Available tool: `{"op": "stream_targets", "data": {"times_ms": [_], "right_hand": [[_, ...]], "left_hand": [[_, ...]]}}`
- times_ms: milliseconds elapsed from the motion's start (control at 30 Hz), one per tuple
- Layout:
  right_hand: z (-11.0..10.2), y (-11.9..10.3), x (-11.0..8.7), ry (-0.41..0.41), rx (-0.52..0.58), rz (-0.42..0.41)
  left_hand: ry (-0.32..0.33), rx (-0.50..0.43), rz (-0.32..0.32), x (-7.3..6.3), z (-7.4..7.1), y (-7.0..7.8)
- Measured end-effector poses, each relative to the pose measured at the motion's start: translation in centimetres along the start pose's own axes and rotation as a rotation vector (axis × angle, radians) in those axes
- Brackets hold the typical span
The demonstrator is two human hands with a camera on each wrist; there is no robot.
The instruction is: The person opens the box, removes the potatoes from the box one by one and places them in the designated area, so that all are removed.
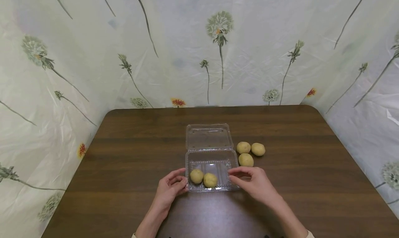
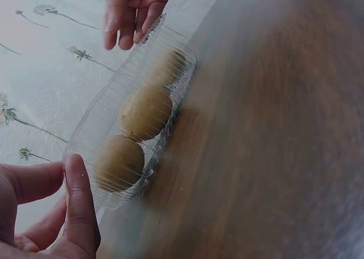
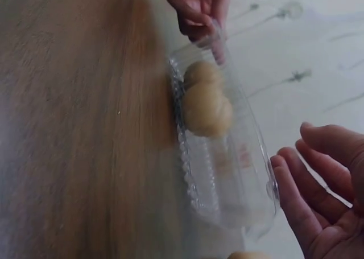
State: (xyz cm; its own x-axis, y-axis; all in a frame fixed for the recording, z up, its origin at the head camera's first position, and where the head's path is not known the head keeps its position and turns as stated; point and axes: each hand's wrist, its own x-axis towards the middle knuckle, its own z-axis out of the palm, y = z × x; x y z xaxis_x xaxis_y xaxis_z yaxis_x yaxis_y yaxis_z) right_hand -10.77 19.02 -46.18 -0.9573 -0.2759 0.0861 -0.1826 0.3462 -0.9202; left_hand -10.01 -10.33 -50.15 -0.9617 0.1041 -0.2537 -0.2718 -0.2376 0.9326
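Note:
A clear plastic clamshell container (image 1: 222, 165) lies with its lid folded back on the dark table. Two potatoes (image 1: 196, 176) (image 1: 210, 180) sit side by side in the left front of its base. At the left rim my left hand (image 1: 169, 188) pinches the wall between thumb and fingers (image 2: 79, 202). My right hand (image 1: 254, 181) is at the right rim. Its fingertips (image 3: 278, 161) are right by the edge, and the thumb stands apart from them with nothing between. Beyond that hand, three more potatoes (image 1: 244, 147) (image 1: 258, 149) (image 1: 246, 160) lie grouped on the table.
The brown wood-grain table (image 1: 140, 137) has rounded far corners. The container's clear lid (image 1: 209, 137) lies flat towards the far side. Flower-patterned sheeting (image 1: 180, 58) hangs behind the table and along both sides.

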Motion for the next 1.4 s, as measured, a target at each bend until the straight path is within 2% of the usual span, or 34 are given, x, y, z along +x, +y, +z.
{"op": "stream_targets", "data": {"times_ms": [233,533,700,867,1033,1400], "right_hand": [[1.1,-0.4,0.7,-0.048,-0.064,-0.071],[1.9,-0.8,1.4,-0.126,-0.086,-0.040],[2.5,-0.8,2.0,-0.170,-0.158,-0.047],[2.9,-1.0,2.5,-0.180,-0.218,-0.072],[3.2,-0.9,2.8,-0.191,-0.247,-0.058],[3.6,-0.9,3.4,-0.208,-0.260,-0.066]], "left_hand": [[-0.005,0.003,-0.003,-0.1,0.0,0.0],[-0.004,0.005,-0.004,0.0,0.0,0.0],[-0.004,0.005,-0.005,0.0,0.0,0.0],[-0.002,0.004,-0.003,-0.1,0.0,0.1],[-0.001,0.010,-0.008,-0.1,0.0,0.2],[0.000,0.005,-0.007,0.0,0.0,0.0]]}}
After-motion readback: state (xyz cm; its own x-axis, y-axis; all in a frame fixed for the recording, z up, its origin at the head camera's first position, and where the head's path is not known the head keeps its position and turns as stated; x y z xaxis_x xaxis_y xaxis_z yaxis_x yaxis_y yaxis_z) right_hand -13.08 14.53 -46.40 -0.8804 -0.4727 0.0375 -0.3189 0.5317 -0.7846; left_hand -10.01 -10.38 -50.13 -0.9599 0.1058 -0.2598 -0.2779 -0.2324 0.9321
